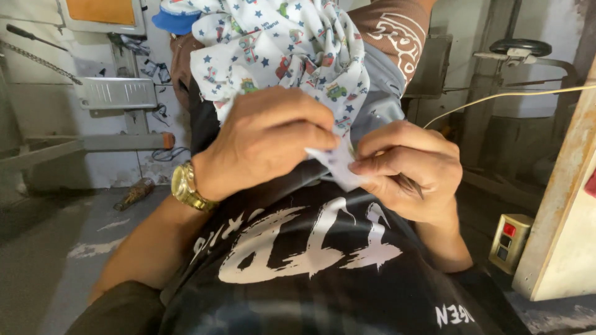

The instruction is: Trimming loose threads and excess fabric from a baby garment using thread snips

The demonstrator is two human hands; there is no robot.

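Left hand (264,139): grip clenched on a bunched white cloth (285,46) printed with small vehicles and blue stars; fingers curled tight over a fold near its lower edge. A gold wristwatch (186,186) sits on this wrist.

Right hand (406,167): grip pinching a pale corner of the same cloth between thumb and fingertips, touching the left hand's fingertips. A thin dark tool (410,185) lies tucked in this hand; its kind cannot be told.

Location of cloth: held up in front of the person's chest, above a black shirt with white lettering (310,248), its bulk gathered above and behind the left hand.

Surroundings: a grey metal pedal plate (118,93) on a machine frame at upper left; a small box with a red and a dark button (509,242) at lower right, beside a pale wooden panel (568,205); a thin cord (496,96) stretched across upper right; concrete floor (43,260) below.
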